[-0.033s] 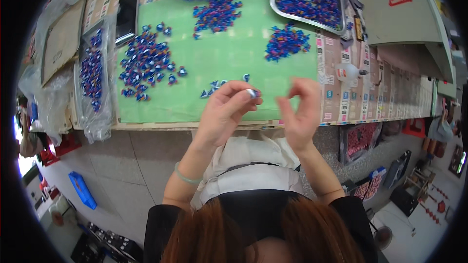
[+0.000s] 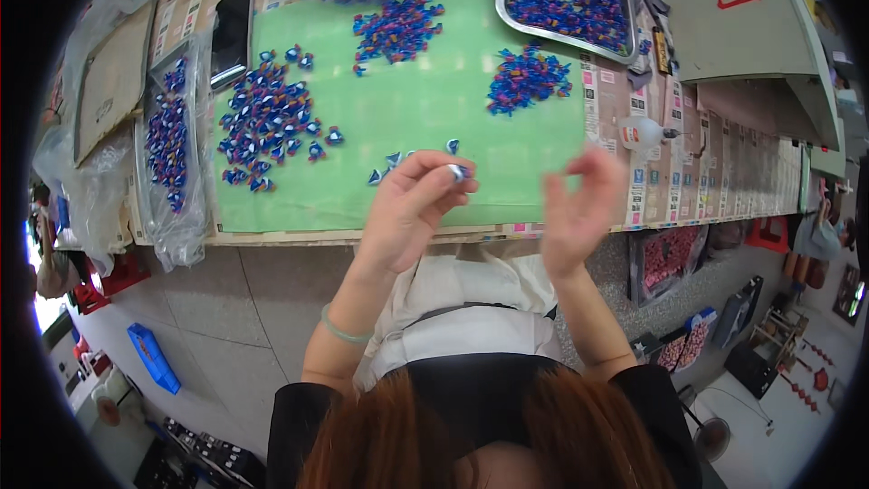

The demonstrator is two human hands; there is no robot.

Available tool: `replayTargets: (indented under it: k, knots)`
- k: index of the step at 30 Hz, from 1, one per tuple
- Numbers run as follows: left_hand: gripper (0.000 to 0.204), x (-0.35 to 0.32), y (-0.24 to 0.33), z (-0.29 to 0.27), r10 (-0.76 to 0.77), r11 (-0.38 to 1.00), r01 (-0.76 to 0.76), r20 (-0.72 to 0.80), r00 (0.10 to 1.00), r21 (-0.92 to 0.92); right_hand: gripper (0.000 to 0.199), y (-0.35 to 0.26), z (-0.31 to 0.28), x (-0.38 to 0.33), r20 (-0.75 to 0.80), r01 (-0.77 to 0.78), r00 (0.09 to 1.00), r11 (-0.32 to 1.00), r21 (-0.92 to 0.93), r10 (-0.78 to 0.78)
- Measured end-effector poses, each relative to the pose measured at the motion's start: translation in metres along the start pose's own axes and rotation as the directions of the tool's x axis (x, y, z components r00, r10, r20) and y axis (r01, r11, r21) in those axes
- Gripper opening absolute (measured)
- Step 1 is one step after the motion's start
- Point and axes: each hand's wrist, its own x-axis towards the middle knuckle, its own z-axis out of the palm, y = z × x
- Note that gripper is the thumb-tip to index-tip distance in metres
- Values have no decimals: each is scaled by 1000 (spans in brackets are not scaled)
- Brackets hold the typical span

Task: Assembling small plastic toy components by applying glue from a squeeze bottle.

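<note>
Left hand [image 2: 412,208] pinches small blue piece [image 2: 458,171] at fingertips above green mat [image 2: 434,118]; right hand [image 2: 579,208] loosely curled, holding nothing.

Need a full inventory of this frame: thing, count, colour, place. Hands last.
green mat: one, green, on the bench
small pieces: many, blue with orange, in heaps on the mat
metal tray: one, silver, top right, full of pieces
plastic bag: one, clear, left edge, holds pieces
phone: one, black, top left
glue bottle: one, white, right of mat
left hand: pinching one small piece
right hand: raised, fingers curled, empty
</note>
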Motion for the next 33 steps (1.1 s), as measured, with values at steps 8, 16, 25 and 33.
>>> replayTargets:
  k: [8, 16, 25, 33]
  knots:
    - [14, 6, -1, -14, 0, 975, 8, 35, 999, -220, 35, 96, -83, 36, -255, -422, 876, 907, 5, 409]
    - [19, 4, 1, -11, -37, 976, 29, -31, 999, -215, 27, 24, -57, 30, 173, -595, 766, 582, 554, 619]
    - [18, 5, -1, -18, -49, 977, 36, -59, 997, -211, 33, -36, -16, 20, 227, -466, 884, 723, 510, 409]
    - [19, 4, -1, -21, -69, 971, 52, -66, 995, -233, 30, -47, -12, 17, 281, -285, 931, 945, 159, 233]
